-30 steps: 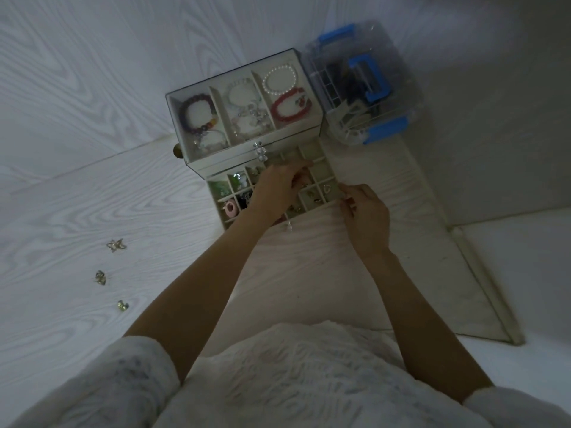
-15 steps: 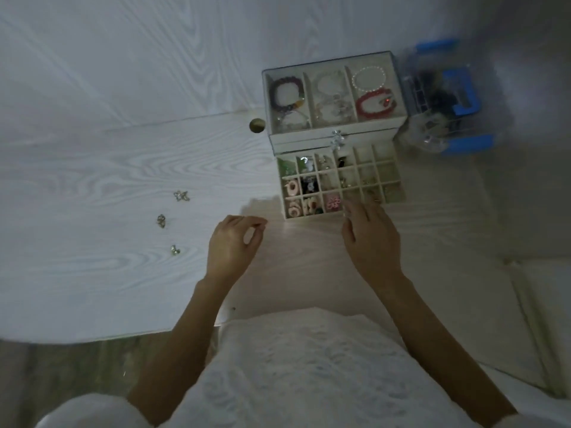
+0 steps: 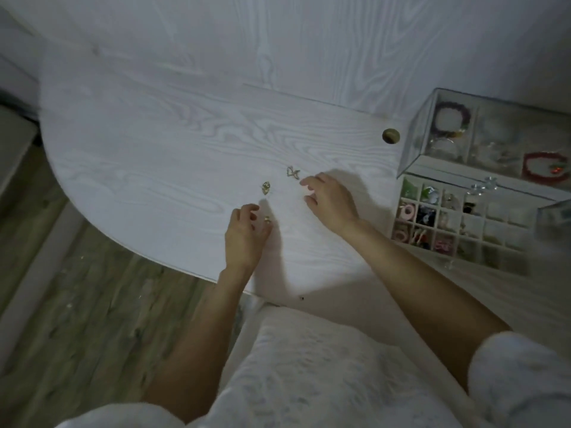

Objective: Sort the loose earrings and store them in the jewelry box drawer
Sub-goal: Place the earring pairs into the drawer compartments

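Stretching across most of the view is the big white desk (image 3: 173, 143), with a round near edge on its left side. At the right edge of the desk stands the clear jewelry box (image 3: 482, 140), with bracelets under its glass top. Its drawer (image 3: 457, 223) is pulled out toward the near edge and is split into many small squares, some full on the left and some bare on the right.

Both hands are out over the middle of the desk, well apart from the drawer. The right hand (image 3: 329, 200) is loose and partly spread, with its fingertips just beside the butterfly earring (image 3: 293, 173), holding nothing. The left hand (image 3: 245, 236) has curled fingers near the near edge, and the small gold earring (image 3: 267, 219) sits right at its fingertips. I cannot tell if it is pinched yet. The leaf earring (image 3: 265, 187) lies between the two hands, touched by neither.

These earrings look tiny, light, hard and shiny, so they may slip or skid away. A soft pinch with thumb and one finger on the sides should work best, one at a time.
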